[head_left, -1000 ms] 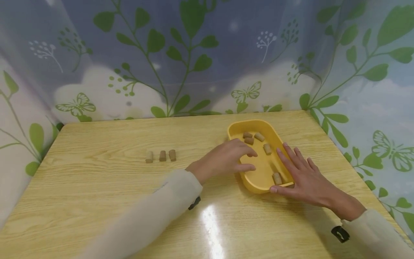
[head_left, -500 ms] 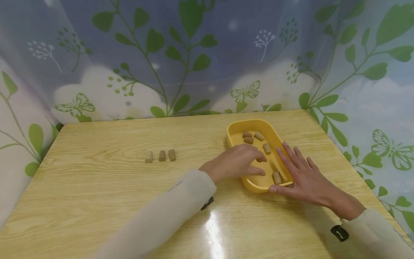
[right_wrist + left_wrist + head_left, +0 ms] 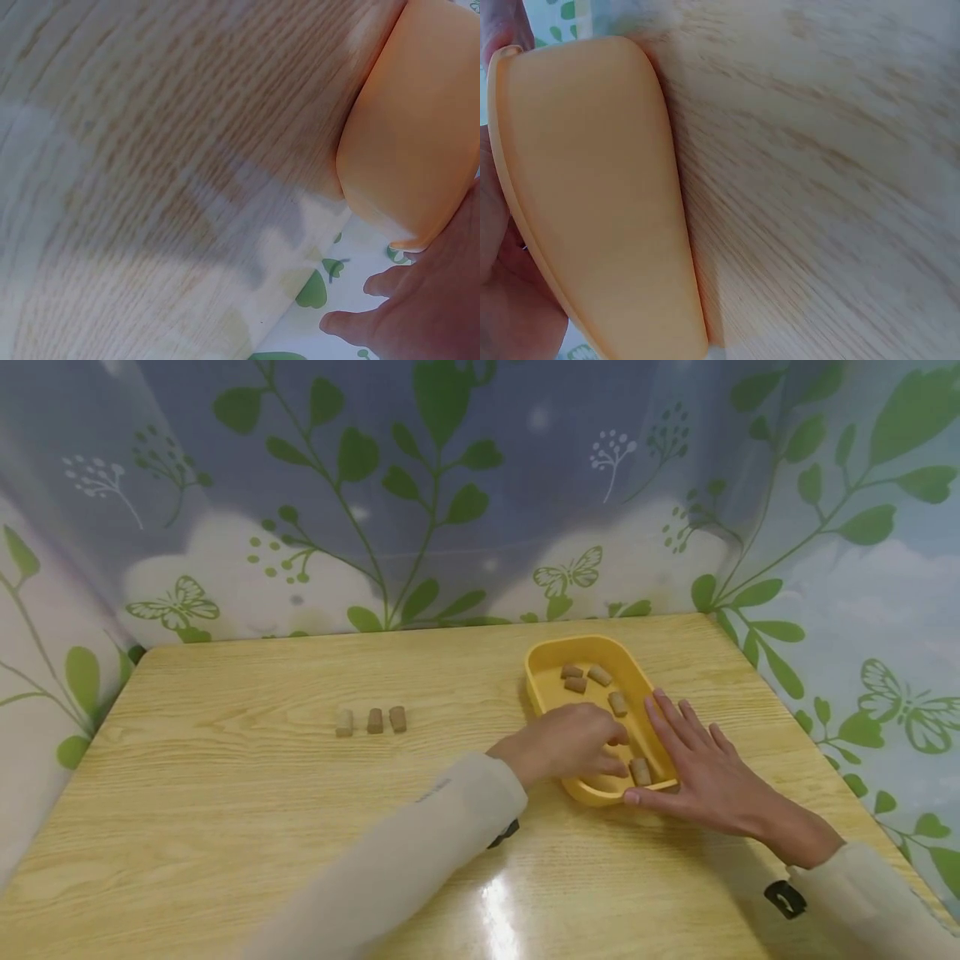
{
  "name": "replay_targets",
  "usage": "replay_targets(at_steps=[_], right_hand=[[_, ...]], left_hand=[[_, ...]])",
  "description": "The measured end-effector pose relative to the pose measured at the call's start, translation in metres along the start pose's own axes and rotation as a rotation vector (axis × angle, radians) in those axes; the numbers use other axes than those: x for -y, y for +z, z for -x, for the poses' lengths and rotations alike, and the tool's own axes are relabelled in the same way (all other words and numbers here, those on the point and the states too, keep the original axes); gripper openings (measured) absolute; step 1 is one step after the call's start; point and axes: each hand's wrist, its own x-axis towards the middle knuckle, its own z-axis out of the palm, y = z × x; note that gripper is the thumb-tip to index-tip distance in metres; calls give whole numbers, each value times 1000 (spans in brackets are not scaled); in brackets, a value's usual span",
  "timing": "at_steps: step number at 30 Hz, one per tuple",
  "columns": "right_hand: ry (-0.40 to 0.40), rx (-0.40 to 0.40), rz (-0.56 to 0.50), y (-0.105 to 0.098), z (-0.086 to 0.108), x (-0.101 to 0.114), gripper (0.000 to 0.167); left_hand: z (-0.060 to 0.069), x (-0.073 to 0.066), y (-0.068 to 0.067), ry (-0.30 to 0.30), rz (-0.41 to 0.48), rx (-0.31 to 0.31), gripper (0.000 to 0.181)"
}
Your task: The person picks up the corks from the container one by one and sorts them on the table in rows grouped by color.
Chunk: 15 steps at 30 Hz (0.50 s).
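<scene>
In the head view a yellow plastic tray point(image 3: 537, 681) stands on the right of the table, with several small cork-like cylinders in it. My left hand point(image 3: 573, 739) reaches over its left rim, fingers bent downward, a gap between thumb and forefinger. Just right of those fingertips stands a tan cylinder point(image 3: 640, 771) at the front right corner. My right hand point(image 3: 708, 781) rests on the right rim, fingers spread, thumb along the front edge. In the left wrist view, the tray's outer wall point(image 3: 592, 187) hides the left fingertips.
Left of the tray, a pale cylinder point(image 3: 344, 723) and two brown cylinders point(image 3: 376, 721) stand in a row on the wooden table point(image 3: 247, 793). At the table's back hangs a leaf-printed curtain point(image 3: 465, 568); another printed sheet borders its right side.
My left hand has moved right and slightly down, deeper over the tray, toward the tan cylinder in the front corner; its thumb and forefinger are nearer each other. My right hand has stayed put.
</scene>
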Motion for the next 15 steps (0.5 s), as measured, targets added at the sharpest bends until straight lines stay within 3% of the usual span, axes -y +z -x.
replay_targets(at_steps=[7, 15], right_hand=[[6, -3, 0, 0, 0, 1, 125], [16, -2, -5, 0, 0, 2, 128]], left_hand=[[-7, -8, 3, 25, -33, -3, 39], [-12, -13, 9, 11, -22, -22, 28]])
